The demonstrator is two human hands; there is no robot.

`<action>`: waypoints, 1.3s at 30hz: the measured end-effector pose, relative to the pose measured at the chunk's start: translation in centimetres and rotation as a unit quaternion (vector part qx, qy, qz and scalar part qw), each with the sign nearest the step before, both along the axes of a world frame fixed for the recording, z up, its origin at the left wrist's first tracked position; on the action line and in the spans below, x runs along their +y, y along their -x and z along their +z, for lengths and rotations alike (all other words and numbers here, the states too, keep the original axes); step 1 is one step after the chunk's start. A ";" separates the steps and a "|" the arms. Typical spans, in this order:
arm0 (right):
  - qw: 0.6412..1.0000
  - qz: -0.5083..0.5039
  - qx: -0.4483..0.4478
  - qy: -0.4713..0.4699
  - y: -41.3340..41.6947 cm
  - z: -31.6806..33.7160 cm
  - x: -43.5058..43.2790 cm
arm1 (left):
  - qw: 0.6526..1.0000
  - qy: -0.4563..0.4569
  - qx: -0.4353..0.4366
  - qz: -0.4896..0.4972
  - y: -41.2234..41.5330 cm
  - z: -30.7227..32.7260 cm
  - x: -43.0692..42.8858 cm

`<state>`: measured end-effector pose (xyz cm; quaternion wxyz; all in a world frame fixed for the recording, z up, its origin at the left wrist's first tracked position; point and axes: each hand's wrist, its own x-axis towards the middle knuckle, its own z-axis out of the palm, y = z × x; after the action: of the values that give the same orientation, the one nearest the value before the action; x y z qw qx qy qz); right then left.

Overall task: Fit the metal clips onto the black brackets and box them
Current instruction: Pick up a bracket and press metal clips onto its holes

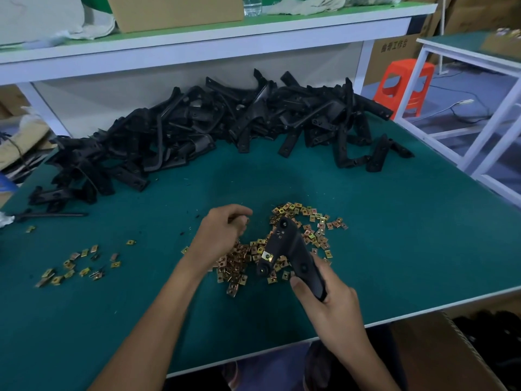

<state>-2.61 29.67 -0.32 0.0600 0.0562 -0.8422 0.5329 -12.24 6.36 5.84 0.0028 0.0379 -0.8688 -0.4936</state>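
Bracket [290,249] held over the clip pile [310,230]
Right hand [332,303] curls round the matte black bracket, one fitted clip [267,255] on its near tab; left hand [222,232] bunches over the pile of brassy folded squares, its hold unclear. Small and slick, one could likely slip or seat crooked. Far back lies the bracket heap [214,128], angular and tangled.

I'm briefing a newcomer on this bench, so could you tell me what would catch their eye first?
A heap of black brackets sprawls across the back of the green table. In front lie scattered brass-coloured metal clips, where the right hand grips one bracket with a clip fitted and the left hand hovers.
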 end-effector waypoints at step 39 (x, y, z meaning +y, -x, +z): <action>0.999 -0.005 0.009 -0.033 -0.1 0.5 -0.1 | 0.970 -0.241 -0.009 -0.034 -4.8 2.8 0.9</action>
<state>-2.46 29.59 0.15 0.0680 0.0585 -0.8588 0.5044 -7.48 7.26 8.61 -0.0310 0.0126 -0.7251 -0.6878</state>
